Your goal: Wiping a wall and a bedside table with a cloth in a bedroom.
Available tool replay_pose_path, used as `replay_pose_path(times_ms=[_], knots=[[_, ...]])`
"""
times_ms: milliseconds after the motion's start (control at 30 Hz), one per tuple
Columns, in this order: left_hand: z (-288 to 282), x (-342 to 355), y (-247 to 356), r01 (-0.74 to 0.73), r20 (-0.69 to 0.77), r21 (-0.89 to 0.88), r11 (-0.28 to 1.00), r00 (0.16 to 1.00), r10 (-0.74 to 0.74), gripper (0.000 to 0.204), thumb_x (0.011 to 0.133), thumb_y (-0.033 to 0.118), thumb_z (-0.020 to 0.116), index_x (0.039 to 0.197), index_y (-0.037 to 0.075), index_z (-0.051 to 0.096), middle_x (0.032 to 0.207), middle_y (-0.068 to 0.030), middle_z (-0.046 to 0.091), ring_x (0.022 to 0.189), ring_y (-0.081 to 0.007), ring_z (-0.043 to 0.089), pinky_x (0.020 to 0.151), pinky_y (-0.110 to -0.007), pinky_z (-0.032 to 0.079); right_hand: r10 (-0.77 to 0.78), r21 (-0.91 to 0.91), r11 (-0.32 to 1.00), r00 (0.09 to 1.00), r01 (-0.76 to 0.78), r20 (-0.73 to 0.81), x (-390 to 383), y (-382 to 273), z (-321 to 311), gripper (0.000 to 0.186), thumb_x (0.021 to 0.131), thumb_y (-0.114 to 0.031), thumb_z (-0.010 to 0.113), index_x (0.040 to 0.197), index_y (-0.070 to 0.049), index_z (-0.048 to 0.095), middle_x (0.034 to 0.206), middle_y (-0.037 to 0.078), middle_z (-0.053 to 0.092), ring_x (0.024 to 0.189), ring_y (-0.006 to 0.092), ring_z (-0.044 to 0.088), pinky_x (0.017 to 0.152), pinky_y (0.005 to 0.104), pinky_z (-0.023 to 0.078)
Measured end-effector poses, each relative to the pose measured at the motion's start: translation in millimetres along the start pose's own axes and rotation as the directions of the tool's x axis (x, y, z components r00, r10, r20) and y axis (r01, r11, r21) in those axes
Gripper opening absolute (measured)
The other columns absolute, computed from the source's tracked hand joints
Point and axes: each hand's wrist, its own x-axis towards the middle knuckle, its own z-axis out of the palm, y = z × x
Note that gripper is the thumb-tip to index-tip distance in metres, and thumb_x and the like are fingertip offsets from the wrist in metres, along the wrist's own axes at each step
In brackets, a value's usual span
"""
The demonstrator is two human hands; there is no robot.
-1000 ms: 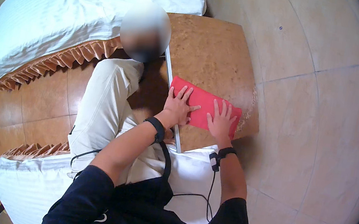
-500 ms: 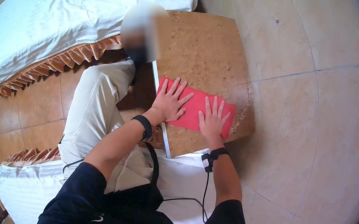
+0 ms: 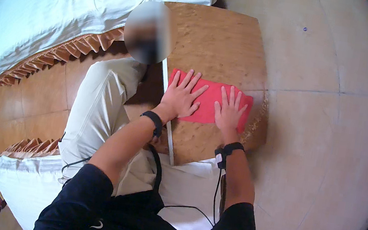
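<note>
A flat, rectangular red fabric piece (image 3: 207, 103) lay across a brown, wood-patterned tabletop (image 3: 217, 48), from the thin white edging (image 3: 169, 142) on its left toward its worn right side. The left hand (image 3: 180, 99) covered one end, the right hand (image 3: 228, 116) the other, seemingly keeping it smooth. Palms faced down, fingers fanned and gripping nothing; both forearms reached forward.

We look steeply down from head height through a wide fisheye view, the left one of a side-by-side pair. The hands (image 3: 178, 100) sit fairly near us, around mid-frame; tabletop (image 3: 219, 39), white-covered bed (image 3: 75, 13) and floor (image 3: 319, 135) spread outward, bending toward a dark rim.
</note>
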Motion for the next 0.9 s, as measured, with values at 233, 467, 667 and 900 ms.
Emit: replay_pose_path(times_ms=[233,467,667,900], knots=[[0,2,1,0.024,0.007,0.004,1.000,1.000,-0.024,0.058,0.087,0.046,0.040,0.141,0.025,0.037,0.150,-0.0130,0.025,0.140,-0.0313,0.019,0.110,-0.056,0.012,-0.032,-0.036,0.999,0.999,0.030,-0.042,10,0,-3,0.056,0.090,-0.042,0.046,0.142,-0.027,0.033,0.150,0.005,0.025,0.139,0.0347,0.018,0.102,0.0693,0.016],[-2,-10,5,0.062,-0.015,-0.013,0.998,0.998,-0.062,0.056,0.089,0.044,0.039,0.141,0.022,0.038,0.150,-0.0125,0.026,0.140,-0.0304,0.019,0.111,-0.055,0.011,-0.063,-0.050,0.997,0.995,0.059,-0.081,4,0,0,0.056,0.090,-0.040,0.046,0.142,-0.025,0.034,0.150,0.007,0.026,0.137,0.0361,0.021,0.102,0.0691,0.018],[-1,-24,10,0.099,-0.044,-0.033,0.995,0.994,-0.100,0.057,0.088,0.044,0.040,0.140,0.021,0.039,0.150,-0.0127,0.025,0.140,-0.0304,0.019,0.111,-0.054,0.011,-0.034,-0.091,0.995,0.999,0.031,-0.030,-4,-14,-5,0.057,0.090,-0.038,0.047,0.143,-0.021,0.031,0.150,0.009,0.026,0.137,0.0375,0.023,0.102,0.0682,0.020],[1,-38,16,0.126,-0.096,-0.052,0.991,0.987,-0.130,0.056,0.087,0.043,0.042,0.139,0.021,0.041,0.150,-0.0134,0.025,0.139,-0.0308,0.019,0.111,-0.055,0.011,-0.033,-0.065,0.997,0.997,0.029,-0.069,-22,-24,3,0.058,0.091,-0.039,0.046,0.144,-0.021,0.029,0.150,0.009,0.026,0.136,0.0380,0.023,0.100,0.0692,0.021]])
